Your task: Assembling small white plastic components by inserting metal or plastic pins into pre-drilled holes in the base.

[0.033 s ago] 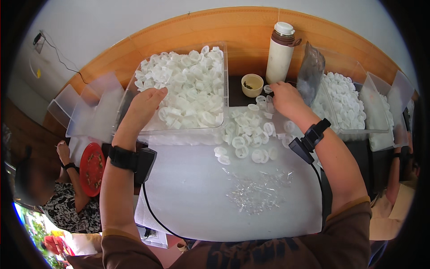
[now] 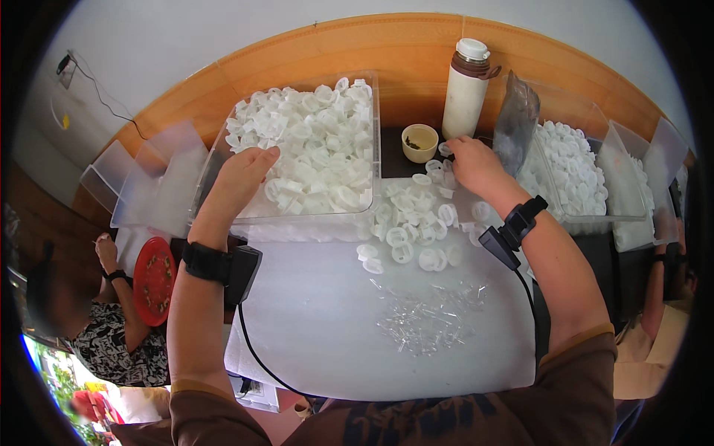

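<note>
My left hand [image 2: 247, 177] is over the left side of a clear plastic bin [image 2: 297, 217] heaped with white plastic caps [image 2: 316, 141]. Its fingers are bent and pressed together; whatever they may hold is hidden. Between the cup and the grey bag, my right hand [image 2: 477, 165] is closed at the far edge of a loose pile of caps [image 2: 409, 212]. One small white cap [image 2: 445, 149] lies right at its fingertips, but I cannot tell whether it is gripped. Thin clear pins [image 2: 422, 321] are scattered on the pale foam sheet [image 2: 320, 334] between my forearms.
A cream cup [image 2: 419, 143] with dark bits inside and a white bottle [image 2: 465, 93] stand at the back. Beside them are a grey bag [image 2: 515, 123] and another bin of white parts [image 2: 571, 167]. At left, a person sits by a red tray [image 2: 154, 282]. Cables [image 2: 256, 357] run from my wristbands.
</note>
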Motion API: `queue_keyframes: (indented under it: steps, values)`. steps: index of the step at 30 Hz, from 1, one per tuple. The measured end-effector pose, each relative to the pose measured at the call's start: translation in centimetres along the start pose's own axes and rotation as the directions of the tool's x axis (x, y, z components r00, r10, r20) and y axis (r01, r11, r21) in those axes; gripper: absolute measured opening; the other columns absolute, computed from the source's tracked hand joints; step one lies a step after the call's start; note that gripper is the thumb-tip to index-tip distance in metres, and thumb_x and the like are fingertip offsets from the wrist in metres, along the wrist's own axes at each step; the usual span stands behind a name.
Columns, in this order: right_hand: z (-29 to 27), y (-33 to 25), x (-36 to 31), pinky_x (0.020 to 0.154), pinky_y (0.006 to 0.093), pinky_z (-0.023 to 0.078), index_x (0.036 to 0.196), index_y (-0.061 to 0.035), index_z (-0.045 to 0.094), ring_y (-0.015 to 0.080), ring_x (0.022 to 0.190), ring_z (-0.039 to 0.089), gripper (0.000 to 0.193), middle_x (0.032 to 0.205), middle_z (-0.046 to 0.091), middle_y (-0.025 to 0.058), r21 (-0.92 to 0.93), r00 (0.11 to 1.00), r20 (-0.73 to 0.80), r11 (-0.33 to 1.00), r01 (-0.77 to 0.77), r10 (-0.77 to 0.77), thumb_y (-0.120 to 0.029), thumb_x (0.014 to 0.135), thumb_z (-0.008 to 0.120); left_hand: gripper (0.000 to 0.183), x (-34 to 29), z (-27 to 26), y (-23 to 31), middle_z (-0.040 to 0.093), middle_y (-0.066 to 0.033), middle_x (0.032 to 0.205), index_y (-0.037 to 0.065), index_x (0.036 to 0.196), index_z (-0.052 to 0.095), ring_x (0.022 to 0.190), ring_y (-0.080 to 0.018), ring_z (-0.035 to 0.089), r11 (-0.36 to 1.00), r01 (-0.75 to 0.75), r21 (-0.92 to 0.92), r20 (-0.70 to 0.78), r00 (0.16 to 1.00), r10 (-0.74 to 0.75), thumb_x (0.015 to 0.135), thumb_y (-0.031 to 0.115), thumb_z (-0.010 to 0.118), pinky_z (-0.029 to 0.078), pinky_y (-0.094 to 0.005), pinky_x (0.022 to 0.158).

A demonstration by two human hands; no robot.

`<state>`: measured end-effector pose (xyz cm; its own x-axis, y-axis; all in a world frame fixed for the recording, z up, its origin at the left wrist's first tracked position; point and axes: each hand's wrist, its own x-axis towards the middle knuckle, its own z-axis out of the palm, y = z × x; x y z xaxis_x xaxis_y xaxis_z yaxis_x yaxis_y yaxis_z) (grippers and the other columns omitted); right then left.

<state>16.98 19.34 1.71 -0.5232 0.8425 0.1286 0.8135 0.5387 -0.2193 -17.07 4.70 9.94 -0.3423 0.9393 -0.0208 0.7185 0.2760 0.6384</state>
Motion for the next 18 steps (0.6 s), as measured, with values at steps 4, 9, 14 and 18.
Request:
queue_keyframes:
  steps: [4,9,14,18]
  values:
    - [2.1,1.4,0.6,0.092,0.0398,0.043,0.114,0.0005,0.056,0.0339,0.106,0.054,0.035,0.114,0.057,0.0177,0.164,1.000,-0.001,0.986,-0.023,0.023,-0.003,0.081,0.048,0.048,-0.4,0.7,0.7,0.047,-0.0025,0.067,-0.001,0.072,0.051,0.066,-0.0132,0.043,0.996,-0.042,-0.076,-0.069,0.997,0.037,0.088,0.044,0.052,0.038,-0.0289,0.063]
    - [1.2,1.0,-0.5,0.087,0.0416,0.045,0.106,-0.0016,0.061,0.0333,0.098,0.058,0.028,0.107,0.060,0.0168,0.146,0.994,0.037,0.985,0.095,-0.101,-0.007,0.082,0.047,0.046,0.1,0.2,-0.4,0.043,-0.0020,0.066,-0.001,0.070,0.048,0.066,-0.0125,0.039,0.995,-0.073,-0.069,-0.064,0.996,0.069,0.088,0.041,0.054,0.036,-0.0295,0.061]
    - [-1.5,-0.7,-2.1,0.078,0.0422,0.047,0.100,-0.0027,0.063,0.0347,0.090,0.060,0.024,0.099,0.063,0.0165,0.079,0.981,0.003,0.978,0.191,-0.192,-0.008,0.083,0.047,0.047,0.1,0.3,-0.4,0.045,-0.0031,0.065,-0.002,0.071,0.048,0.065,-0.0130,0.041,0.994,-0.098,-0.056,-0.105,0.990,0.091,0.088,0.041,0.054,0.037,-0.0311,0.060]
    - [-5.3,-6.5,-2.8,0.065,0.0361,0.048,0.094,-0.0011,0.063,0.0304,0.071,0.063,0.018,0.078,0.064,0.0155,0.485,0.975,-0.220,0.862,0.146,-0.042,-0.009,0.082,0.052,0.048,0.6,0.7,-0.5,0.055,-0.0104,0.069,-0.004,0.076,0.056,0.068,-0.0179,0.049,0.993,-0.114,-0.015,-0.098,0.989,0.112,0.086,0.043,0.053,0.041,-0.0323,0.065]
